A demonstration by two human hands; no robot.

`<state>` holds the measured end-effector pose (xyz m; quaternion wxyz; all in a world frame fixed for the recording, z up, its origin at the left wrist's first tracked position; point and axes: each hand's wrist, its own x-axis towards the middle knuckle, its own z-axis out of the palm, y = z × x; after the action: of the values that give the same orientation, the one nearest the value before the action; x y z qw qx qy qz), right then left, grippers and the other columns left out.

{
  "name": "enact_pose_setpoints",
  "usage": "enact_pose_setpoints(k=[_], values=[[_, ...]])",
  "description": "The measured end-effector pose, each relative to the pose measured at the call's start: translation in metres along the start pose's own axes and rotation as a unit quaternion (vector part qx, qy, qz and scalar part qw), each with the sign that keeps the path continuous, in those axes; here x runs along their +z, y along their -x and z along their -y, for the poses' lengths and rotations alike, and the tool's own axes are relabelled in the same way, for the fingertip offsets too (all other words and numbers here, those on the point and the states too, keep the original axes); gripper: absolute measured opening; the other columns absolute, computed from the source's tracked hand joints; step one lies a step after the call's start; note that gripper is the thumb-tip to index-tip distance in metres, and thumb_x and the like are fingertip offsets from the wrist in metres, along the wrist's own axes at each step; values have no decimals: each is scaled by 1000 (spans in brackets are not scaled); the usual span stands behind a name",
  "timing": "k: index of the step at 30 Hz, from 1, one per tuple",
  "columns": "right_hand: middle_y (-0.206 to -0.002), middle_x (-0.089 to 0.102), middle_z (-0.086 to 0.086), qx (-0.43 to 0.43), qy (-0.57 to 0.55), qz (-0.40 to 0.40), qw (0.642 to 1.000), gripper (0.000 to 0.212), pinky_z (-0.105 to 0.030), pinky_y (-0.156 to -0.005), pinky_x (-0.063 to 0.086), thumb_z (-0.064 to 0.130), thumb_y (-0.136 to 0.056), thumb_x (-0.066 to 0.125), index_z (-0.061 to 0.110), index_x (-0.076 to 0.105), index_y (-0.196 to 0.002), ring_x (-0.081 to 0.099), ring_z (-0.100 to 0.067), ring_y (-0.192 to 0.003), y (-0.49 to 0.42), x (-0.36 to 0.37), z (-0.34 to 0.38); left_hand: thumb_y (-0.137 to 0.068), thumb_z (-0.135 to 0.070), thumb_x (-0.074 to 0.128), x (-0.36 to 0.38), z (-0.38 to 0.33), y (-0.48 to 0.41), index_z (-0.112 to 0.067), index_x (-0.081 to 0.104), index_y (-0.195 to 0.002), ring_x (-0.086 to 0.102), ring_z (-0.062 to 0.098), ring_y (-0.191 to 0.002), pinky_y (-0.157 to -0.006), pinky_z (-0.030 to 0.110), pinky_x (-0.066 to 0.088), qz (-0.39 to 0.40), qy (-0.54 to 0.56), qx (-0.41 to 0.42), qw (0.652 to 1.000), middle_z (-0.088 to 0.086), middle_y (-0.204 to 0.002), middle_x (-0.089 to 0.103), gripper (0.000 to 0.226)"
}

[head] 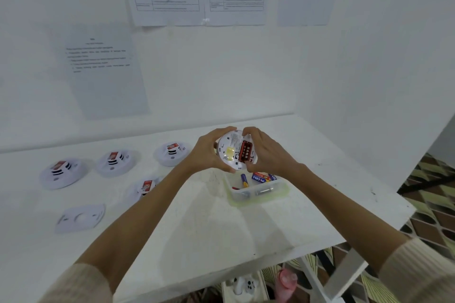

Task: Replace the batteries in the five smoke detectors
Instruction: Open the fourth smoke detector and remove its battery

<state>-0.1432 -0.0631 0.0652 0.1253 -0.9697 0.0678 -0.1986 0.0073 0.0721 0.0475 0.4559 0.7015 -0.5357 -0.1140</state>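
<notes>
Both hands hold one round white smoke detector above the table, its back turned toward me. Red batteries sit in its open compartment. My left hand cups its left rim. My right hand grips the right side, fingertips over the top edge by the batteries. Several other white detectors lie face up on the table: one at far left, one beside it, one near my left hand, and one partly behind my left forearm. A detached white mounting plate lies in front of them.
A small clear tray under my hands holds loose batteries, blue-and-red ones and a silver one. The white table ends at the right and front, with patterned floor beyond. White walls with taped paper sheets enclose the back and right.
</notes>
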Motion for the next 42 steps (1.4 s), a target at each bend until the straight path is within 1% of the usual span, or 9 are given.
enact_pose_setpoints(k=[4,11,19,21,27,31,36,39,42], values=[[-114,49,-8,-4,-15,22,1000,73,-22,-60,44,21,-66,76,12,32,-124,53,-22,-90,-6,2,-4,-49,-16,92,-1,6,-1,-37,44,-125,51,-8,-104,-76,2,43,13,-14,-7,1000,-19,-119,51,92],[-127,44,-12,-7,-10,17,1000,79,-28,-82,43,23,-67,76,10,32,-132,47,-25,-110,-6,10,-5,-49,-14,92,5,10,-6,-36,45,-123,51,-7,-104,-77,0,41,0,-8,-2,1000,-14,-121,52,91],[-130,41,-15,-7,5,6,1000,84,-23,-88,32,21,-64,77,8,31,-134,42,-28,-114,-9,11,-12,-50,-11,92,10,7,-14,-36,44,-121,51,-7,-101,-75,0,42,-8,-7,-2,1000,-13,-118,52,89],[-128,42,-15,-12,2,8,1000,84,-25,-88,35,22,-64,77,9,31,-133,43,-27,-113,-9,10,-15,-51,-14,92,11,8,-14,-38,43,-121,51,-2,-103,-76,-1,41,-4,-16,-3,1000,-13,-119,51,88],[-124,45,-11,-20,-20,7,1000,83,-28,-79,47,29,-66,77,12,30,-133,50,-24,-107,-4,10,-24,-46,-20,93,15,10,-11,-35,43,-124,49,1,-108,-79,1,42,18,-21,2,1000,-15,-121,50,94],[-125,45,-10,-11,-7,-7,1000,82,-27,-73,44,33,-69,75,12,30,-134,50,-23,-107,-3,6,-24,-45,-24,92,18,3,-12,-48,39,-116,48,-8,-104,-78,-1,41,10,-22,1,1000,-24,-116,47,91],[-129,44,-8,-11,29,-18,999,83,-30,-72,46,33,-68,73,13,29,-136,49,-25,-110,-1,4,-23,-47,-11,92,20,-1,-12,-35,42,-121,49,-6,-103,-77,0,41,-10,-18,4,1000,-20,-116,48,92],[-128,43,-10,-3,37,-9,999,87,-32,-74,45,32,-66,71,15,27,-139,47,-26,-109,-1,5,-21,-44,-13,94,23,-5,-11,-31,43,-122,49,1,-105,-79,0,41,-16,-20,6,1000,-11,-118,50,95],[-125,45,-11,-23,30,-20,999,82,-29,-70,37,38,-62,58,25,21,-135,49,-28,-107,3,8,-21,-38,-24,90,25,-7,-8,-32,45,-122,50,-3,-106,-81,3,43,-17,-7,-4,1000,-11,-119,51,95]])
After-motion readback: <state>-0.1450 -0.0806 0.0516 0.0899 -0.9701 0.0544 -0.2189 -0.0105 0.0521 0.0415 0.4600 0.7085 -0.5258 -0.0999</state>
